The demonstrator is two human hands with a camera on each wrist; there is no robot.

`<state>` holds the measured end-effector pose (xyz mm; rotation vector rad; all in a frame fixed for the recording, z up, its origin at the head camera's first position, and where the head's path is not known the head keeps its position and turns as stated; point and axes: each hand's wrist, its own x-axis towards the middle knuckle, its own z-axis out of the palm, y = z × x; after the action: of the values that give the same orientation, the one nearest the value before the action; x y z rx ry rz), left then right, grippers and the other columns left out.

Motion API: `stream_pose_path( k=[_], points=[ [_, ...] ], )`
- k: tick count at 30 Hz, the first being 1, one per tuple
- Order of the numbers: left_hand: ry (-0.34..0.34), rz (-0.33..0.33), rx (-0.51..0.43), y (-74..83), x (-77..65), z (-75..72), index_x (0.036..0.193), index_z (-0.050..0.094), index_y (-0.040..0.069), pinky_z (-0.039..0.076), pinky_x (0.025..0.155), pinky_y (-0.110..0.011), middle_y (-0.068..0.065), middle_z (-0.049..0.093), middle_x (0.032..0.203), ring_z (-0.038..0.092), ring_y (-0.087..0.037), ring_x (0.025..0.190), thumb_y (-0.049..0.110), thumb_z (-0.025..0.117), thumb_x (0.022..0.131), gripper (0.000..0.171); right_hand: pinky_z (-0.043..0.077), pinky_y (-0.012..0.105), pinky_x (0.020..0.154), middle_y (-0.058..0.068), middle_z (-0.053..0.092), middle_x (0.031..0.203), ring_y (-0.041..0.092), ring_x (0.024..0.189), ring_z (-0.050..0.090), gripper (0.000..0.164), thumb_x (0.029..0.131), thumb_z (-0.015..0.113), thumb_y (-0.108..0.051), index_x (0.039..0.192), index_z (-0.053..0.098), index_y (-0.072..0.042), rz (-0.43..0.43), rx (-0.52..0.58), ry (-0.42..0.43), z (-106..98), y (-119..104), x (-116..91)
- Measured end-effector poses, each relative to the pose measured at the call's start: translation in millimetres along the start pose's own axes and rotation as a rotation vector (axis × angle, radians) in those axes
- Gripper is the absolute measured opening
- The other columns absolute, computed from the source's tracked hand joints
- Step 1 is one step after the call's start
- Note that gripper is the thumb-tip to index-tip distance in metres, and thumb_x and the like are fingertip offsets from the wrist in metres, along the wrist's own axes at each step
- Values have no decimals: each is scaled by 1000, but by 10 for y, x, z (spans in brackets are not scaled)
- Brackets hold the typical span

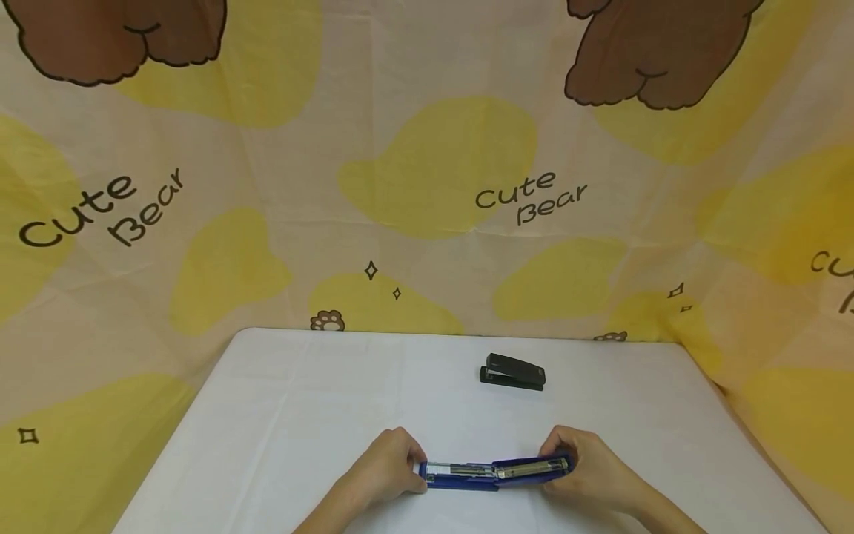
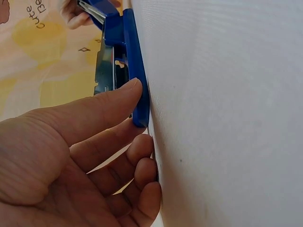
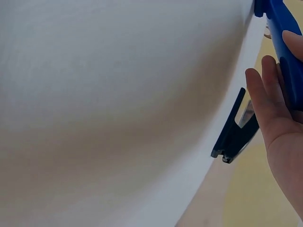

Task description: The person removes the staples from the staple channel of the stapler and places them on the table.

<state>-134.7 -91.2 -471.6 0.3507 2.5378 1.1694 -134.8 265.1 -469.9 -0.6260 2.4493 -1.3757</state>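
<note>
A blue stapler [image 1: 467, 486] is swung wide open in the head view, its base low on the white table and its upper arm folded back to the right, slightly raised. The inner metal parts face up. My left hand [image 1: 387, 467] pinches the left end of the base between thumb and finger. In the left wrist view that thumb presses on the blue base [image 2: 136, 61], with the other fingers curled by the tabletop. My right hand [image 1: 590, 475] grips the far end of the upper arm, whose blue shell [image 3: 284, 35] shows in the right wrist view.
A black stapler [image 1: 514, 373] lies on the white table [image 1: 320, 400] behind the blue one, toward the back right. A yellow and beige cloth [image 1: 414, 163] with bear prints hangs behind the table and along its sides.
</note>
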Motion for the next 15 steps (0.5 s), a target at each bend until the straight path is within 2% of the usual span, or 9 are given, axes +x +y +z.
stream_pose_path(
  k=[7,15],
  points=[
    [1,-7,5,-1,0,3,94,79,0,35,56,-27,0,56,64,48,-13,63,2,92,71,26,53,24,74,1,68,97,6,85,61,36,74,88,-1,101,65,-10,-16,-44,-14,7,80,3],
    [7,-8,10,-4,1,1,94,79,0,35,56,-27,0,56,65,48,-13,64,2,92,70,27,54,24,75,3,68,101,7,87,61,37,76,89,-3,103,65,-10,4,-68,-22,-7,30,6]
  ],
)
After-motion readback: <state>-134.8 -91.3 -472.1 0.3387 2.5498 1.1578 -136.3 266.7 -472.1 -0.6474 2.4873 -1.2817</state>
